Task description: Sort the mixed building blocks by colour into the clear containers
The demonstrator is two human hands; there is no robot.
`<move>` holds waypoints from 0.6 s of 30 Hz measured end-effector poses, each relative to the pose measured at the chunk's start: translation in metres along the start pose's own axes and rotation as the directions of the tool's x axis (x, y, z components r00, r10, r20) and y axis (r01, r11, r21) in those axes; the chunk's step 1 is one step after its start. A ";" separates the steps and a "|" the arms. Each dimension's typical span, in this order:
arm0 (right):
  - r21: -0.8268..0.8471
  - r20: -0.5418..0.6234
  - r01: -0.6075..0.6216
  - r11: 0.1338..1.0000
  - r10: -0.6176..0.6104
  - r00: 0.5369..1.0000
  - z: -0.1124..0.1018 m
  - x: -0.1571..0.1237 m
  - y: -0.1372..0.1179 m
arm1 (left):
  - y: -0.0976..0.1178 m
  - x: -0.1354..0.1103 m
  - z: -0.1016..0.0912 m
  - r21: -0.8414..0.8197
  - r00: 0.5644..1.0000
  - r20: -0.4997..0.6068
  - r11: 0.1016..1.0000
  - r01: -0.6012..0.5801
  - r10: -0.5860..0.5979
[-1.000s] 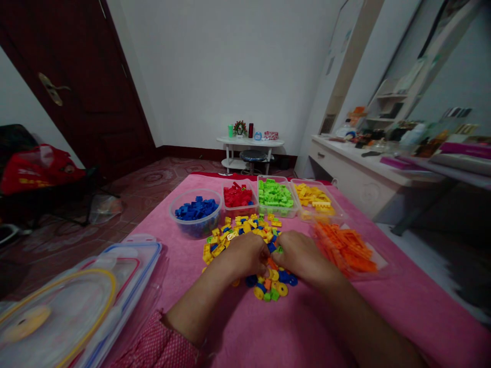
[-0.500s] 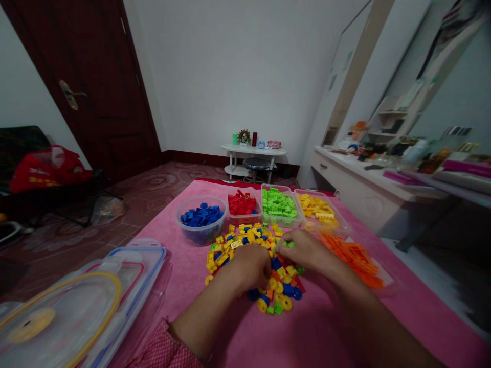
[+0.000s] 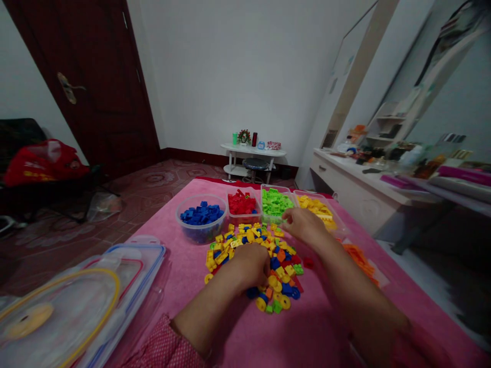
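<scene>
Currently, left hand (image 3: 251, 266) is curled at the mixed brick pile (image 3: 276, 263) on the pink cloth (image 3: 238, 332); can't tell if it grips a piece (fingertips hidden). Right hand (image 3: 305, 225) is bent at the near side of the green-brick box (image 3: 268, 219), grip unclear too. Red-brick box (image 3: 245, 218) and round blue-brick tub (image 3: 201, 236) sit left of that.

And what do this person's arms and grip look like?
The left grip and right grip are bare hands, without gloves. The left sleeve is reddish pink with a tiny pale pattern and ends partway along the forearm. The right sleeve looks reddish too, but it's too dim to make out any pattern.
</scene>
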State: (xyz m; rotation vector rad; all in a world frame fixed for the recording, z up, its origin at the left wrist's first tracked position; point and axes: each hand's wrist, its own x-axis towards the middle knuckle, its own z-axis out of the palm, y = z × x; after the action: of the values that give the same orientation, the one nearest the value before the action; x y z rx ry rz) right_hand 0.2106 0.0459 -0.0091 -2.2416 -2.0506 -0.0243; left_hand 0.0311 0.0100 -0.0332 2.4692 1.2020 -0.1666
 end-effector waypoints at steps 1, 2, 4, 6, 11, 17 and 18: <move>-0.015 0.045 0.000 1.000 0.000 0.999 0.008 -0.009 0.003 | 0.001 -0.001 -0.001 0.001 1.000 0.005 1.000 0.001 -0.001; -0.028 0.076 -0.001 1.000 0.003 0.997 0.016 -0.016 0.006 | 0.002 -0.001 -0.002 0.002 1.000 0.011 1.000 0.006 -0.006; -0.043 0.101 0.003 0.999 0.001 0.995 0.031 -0.027 0.013 | 0.004 -0.002 -0.003 0.003 1.000 0.011 1.000 0.013 -0.013; -0.032 0.112 0.021 0.999 -0.017 0.994 0.041 -0.033 0.019 | 0.005 -0.003 -0.003 0.004 1.000 -0.001 1.000 0.025 -0.025; -0.006 0.134 0.063 0.998 -0.062 0.989 0.053 -0.040 0.024 | -0.005 0.000 -0.001 -0.054 1.000 -0.003 0.998 0.014 -0.014; -0.038 0.121 0.005 0.999 0.000 0.993 0.047 -0.043 0.021 | -0.035 0.004 -0.012 -0.055 0.973 -0.205 0.993 0.101 -0.110; -0.039 0.114 -0.002 0.999 0.006 0.993 0.043 -0.044 0.020 | -0.039 0.004 -0.013 -0.048 0.957 -0.252 0.989 0.139 -0.146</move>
State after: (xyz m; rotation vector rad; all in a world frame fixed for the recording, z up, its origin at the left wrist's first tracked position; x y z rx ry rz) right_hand 0.2241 0.0047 -0.0565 -2.3216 -2.1194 0.0662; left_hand 0.0027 0.0396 -0.0333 2.4328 1.4778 0.1341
